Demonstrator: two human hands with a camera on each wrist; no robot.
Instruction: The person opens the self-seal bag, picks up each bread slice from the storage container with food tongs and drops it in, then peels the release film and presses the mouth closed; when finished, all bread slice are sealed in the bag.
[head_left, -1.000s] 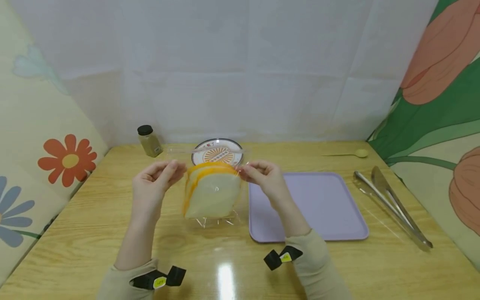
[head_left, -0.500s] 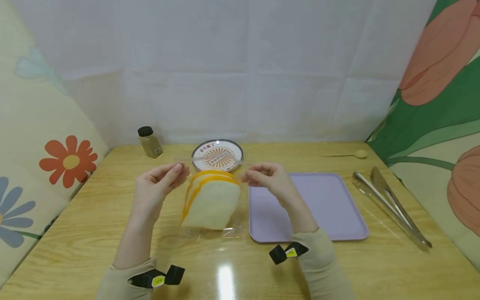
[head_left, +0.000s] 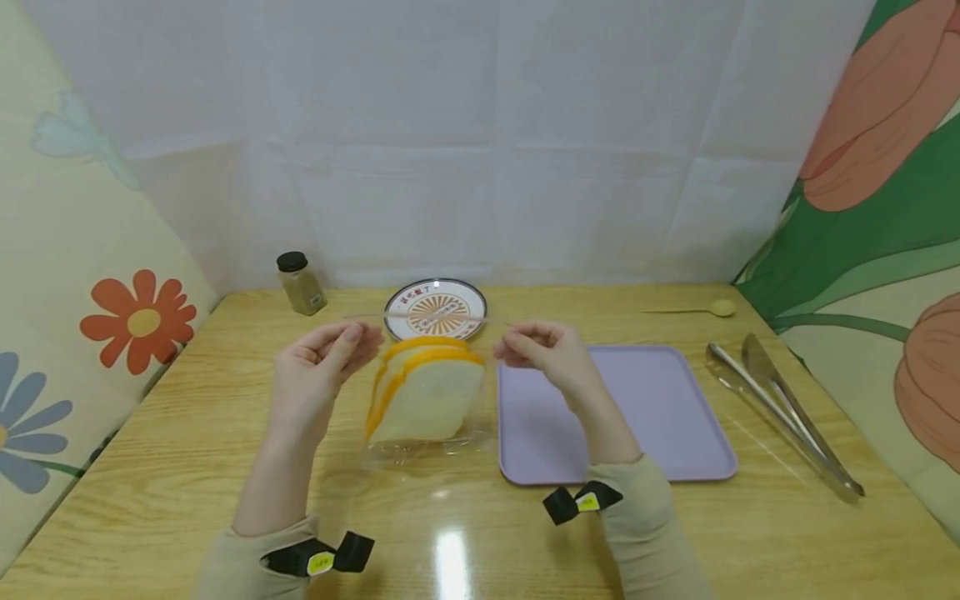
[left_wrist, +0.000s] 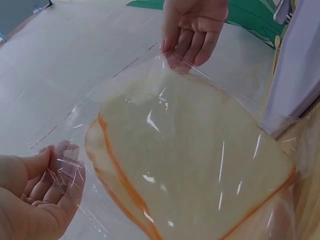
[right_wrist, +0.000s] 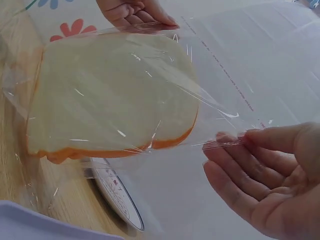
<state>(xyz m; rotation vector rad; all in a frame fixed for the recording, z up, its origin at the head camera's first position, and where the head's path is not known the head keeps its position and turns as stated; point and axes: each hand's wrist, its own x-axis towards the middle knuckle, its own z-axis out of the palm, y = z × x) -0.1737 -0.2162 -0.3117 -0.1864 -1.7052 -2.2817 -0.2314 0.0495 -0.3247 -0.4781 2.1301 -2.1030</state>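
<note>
Between both hands hangs a clear plastic bag (right_wrist: 220,110) with a printed line near its top. Inside it are slices of bread (head_left: 429,400) with orange crusts, white faces toward me. My left hand (head_left: 322,358) pinches the bag's left edge above the bread, thumb against fingers. On the other side my right hand (head_left: 551,358) pinches the right edge at about the same height. Crumpled film shows at the left fingertips (left_wrist: 62,165) in the left wrist view. The lower end of the bag lies close over the table in the head view.
A purple tray (head_left: 652,417) lies to the right, partly behind the right forearm. Tongs (head_left: 780,408) and a knife (head_left: 768,367) are farther right. At the back stand a black-lidded jar (head_left: 302,287), a patterned plate (head_left: 437,292) and a yellow spoon (head_left: 720,308).
The bread and bag dropped lower, then rose slightly. My right hand has shifted a little to the right and the left hand slightly right too; both keep their pinch on the bag.
</note>
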